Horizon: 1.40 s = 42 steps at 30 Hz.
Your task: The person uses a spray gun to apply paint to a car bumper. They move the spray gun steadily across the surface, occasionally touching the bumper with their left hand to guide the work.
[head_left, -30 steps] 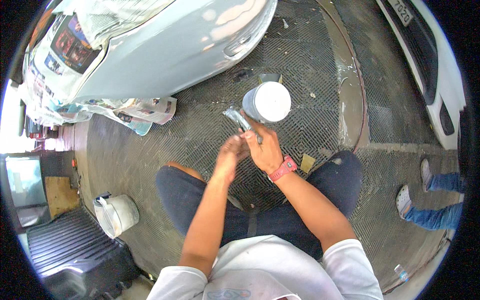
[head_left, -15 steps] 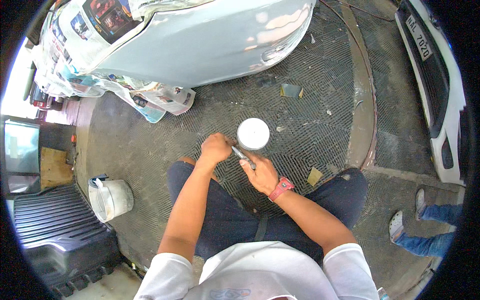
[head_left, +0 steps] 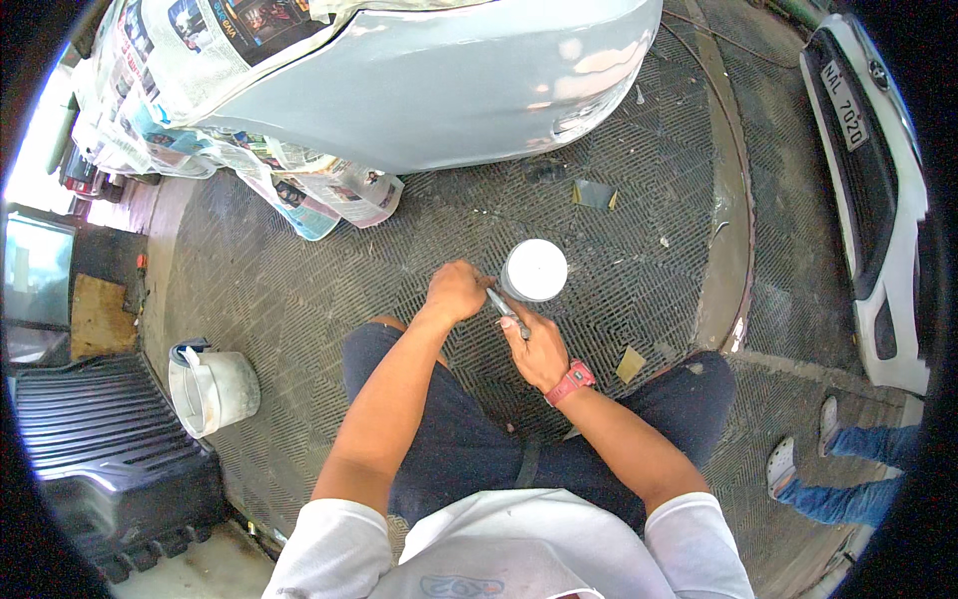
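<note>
My right hand point(head_left: 540, 354), with a red watch at its wrist, grips a slim silvery-grey tool with a darker end point(head_left: 507, 311); its exact kind is unclear. The tool slants up and left, its far end close to my left hand point(head_left: 459, 291). That left hand is closed in a fist, knuckles up, and whatever its fingers hold is hidden. Just beyond both hands, a round can with a white lid point(head_left: 537, 269) stands on the floor. Both forearms reach forward between my bent knees.
Ahead is a grey car body panel point(head_left: 429, 90), with newspaper masking point(head_left: 150, 90) beside it. A whitish bucket point(head_left: 222, 391) stands left, near a black ribbed liner point(head_left: 110, 429). Sandpaper pieces point(head_left: 595, 195) lie on the patterned floor. At right are a white car front point(head_left: 868, 200) and a person's feet point(head_left: 781, 467).
The view has shifted slightly, so the can and my hands appear farther right. Both hands keep the same closed pose, and the tool remains in my right hand.
</note>
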### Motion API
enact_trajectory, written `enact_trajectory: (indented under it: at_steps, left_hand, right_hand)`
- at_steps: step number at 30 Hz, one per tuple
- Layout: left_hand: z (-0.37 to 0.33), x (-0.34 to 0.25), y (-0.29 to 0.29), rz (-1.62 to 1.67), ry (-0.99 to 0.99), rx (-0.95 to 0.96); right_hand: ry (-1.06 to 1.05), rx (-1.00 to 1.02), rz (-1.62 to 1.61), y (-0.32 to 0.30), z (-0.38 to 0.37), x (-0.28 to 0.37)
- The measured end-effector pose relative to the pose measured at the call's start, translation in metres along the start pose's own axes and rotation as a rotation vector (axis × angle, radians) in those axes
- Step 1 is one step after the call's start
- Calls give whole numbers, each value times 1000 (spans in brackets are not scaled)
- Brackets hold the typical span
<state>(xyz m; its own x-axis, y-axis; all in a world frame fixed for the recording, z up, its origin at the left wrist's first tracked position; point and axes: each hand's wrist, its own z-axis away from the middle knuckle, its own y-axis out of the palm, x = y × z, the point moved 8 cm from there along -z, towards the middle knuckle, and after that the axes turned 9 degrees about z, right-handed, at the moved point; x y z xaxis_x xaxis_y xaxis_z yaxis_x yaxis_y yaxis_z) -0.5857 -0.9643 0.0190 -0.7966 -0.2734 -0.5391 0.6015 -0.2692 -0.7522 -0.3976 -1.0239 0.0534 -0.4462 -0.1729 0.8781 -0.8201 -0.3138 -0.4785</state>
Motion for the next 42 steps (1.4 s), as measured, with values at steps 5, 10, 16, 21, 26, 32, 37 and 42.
enact_trajectory:
  at_steps: [5,10,16,21,26,32,37,42]
  left_hand:
    - [-3,-7,0,42,-15,-7]
    - [-4,-16,-1,60,-33,3]
    - [-4,-34,-4,104,57,-29]
    - [-6,-43,-5,145,35,-29]
    - [-5,-63,-1,369,158,-92]
    - [4,-75,34,371,102,167]
    - [30,-98,53,409,153,385]
    - [50,-113,78,484,131,481]
  right_hand:
    - [0,-39,25,-5,-1,-4]
    - [-15,-86,12,-11,0,-4]
    - [50,-59,-2,-19,0,-10]
    - [16,-176,-23,-32,1,-10]
    - [72,-249,-37,-50,-8,-29]
    - [104,-540,-145,-94,-27,-53]
    - [158,-617,-279,-108,-23,-58]
    - [187,-489,-309,-102,-24,-52]
